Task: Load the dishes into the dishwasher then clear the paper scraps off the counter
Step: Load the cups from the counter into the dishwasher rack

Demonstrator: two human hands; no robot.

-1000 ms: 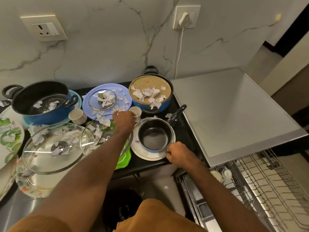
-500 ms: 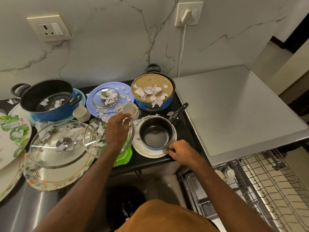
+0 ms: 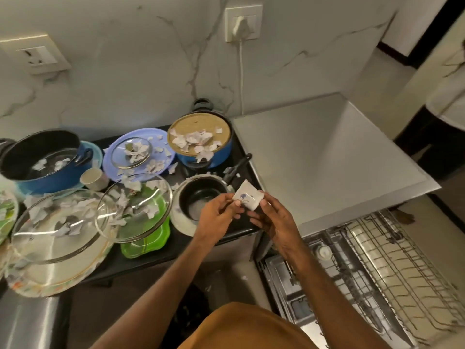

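Observation:
A small white cup [image 3: 247, 197] with a blue flower print hangs tilted above the counter's front edge. My left hand [image 3: 219, 215] pinches its left side and my right hand [image 3: 271, 217] holds its right side. Just behind them a small black saucepan [image 3: 201, 197] sits on a white plate [image 3: 180, 220]. Paper scraps [image 3: 193, 141] lie on the blue pot's lid, on the glass lids and on the plates. Another white cup [image 3: 94, 178] stands by the big blue pot [image 3: 42, 159]. The dishwasher's wire rack [image 3: 392, 260] is pulled out at the lower right.
Two large glass lids [image 3: 63, 222] rest on plates at the left, over a green plate [image 3: 148, 238]. A purple plate [image 3: 141, 152] carries a small glass lid. The dishwasher's steel top [image 3: 327, 157] stretches right. A plugged socket [image 3: 242, 22] is on the marble wall.
My left hand lifted the cup from the counter and carried it right and toward me. My right hand left the white plate's edge and rose to take the cup's other side.

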